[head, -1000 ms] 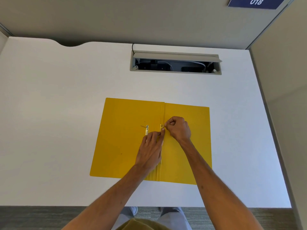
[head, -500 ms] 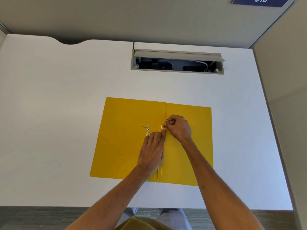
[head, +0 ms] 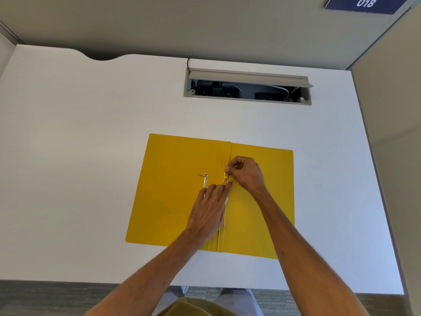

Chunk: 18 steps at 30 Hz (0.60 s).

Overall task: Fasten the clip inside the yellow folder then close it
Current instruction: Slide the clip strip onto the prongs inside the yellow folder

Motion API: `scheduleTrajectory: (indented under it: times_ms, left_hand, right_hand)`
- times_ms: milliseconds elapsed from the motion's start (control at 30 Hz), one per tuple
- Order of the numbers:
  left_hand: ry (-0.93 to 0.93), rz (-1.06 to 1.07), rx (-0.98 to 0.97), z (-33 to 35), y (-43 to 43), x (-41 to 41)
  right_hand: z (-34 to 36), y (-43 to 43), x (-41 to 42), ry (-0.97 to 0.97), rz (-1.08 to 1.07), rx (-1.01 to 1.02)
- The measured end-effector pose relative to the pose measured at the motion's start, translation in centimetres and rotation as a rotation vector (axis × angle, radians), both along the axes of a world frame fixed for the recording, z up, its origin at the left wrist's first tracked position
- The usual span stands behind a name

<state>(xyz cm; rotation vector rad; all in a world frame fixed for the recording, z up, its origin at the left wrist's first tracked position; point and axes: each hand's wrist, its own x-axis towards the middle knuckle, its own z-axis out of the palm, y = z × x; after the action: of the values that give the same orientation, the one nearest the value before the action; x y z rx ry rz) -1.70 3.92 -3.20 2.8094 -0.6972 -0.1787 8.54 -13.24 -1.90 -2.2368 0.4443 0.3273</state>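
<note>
on white desk (head: 68, 156), right hand (head: 247, 173) still pinches clip (head: 226, 176); left hand (head: 210, 209) stays flat on yellow folder (head: 168, 201).

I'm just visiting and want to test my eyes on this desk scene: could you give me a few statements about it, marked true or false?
1. The yellow folder lies open on the white desk. True.
2. Both hands work at the folder's centre fold. True: the left hand and right hand meet there.
3. The cable hatch in the desk is shut. False: its lid is up and cables show.
4. A metal fastener piece lies on the folder's left half. True.
5. The sign reads 081. False: it reads 018.
</note>
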Motion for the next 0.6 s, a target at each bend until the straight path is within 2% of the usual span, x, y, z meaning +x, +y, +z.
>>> scheduleTrajectory:
  times_ms: [333,433,500,600]
  left_hand:
    - [-0.018,-0.019,0.001,0.1,0.3,0.0]
    - [-0.020,-0.014,-0.010,0.1,0.4,0.0]
    - [-0.021,-0.009,-0.017,0.1,0.3,0.0]
    - [-0.022,-0.016,-0.027,0.1,0.5,0.1]
  right_hand:
    - [1.1,-0.2,0.8,-0.060,-0.021,0.268]
    - [1.6,-0.7,0.4,-0.043,-0.040,0.284]
    - [1.4,-1.2,-0.1,-0.039,-0.002,0.288]
    - [1.1,-1.9,-1.2,-0.006,0.190,0.317]
